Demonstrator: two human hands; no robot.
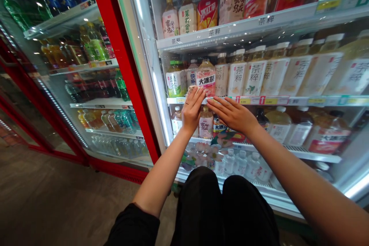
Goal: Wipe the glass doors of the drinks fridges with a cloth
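Note:
My left hand (192, 110), with a ring on one finger, presses a small crumpled white cloth (192, 89) under its fingers, in front of the middle shelf. Beside it, my right hand (230, 113) is stretched out flat with nothing visible in it, its fingertips close to those of the left. Both hands appear to be against the clear glass door (184, 52) of a lit drinks cooler. Behind them are a pink-labelled bottle (206, 75) and the shelf's price strip (273, 100).
Rows of tea bottles (256, 75) fill the cooler's shelves. Flower decals (201, 155) show low on the glass. A red door frame (127, 65) separates this cooler from another drinks cooler on the left. My knees (201, 200) are close to the lower glass.

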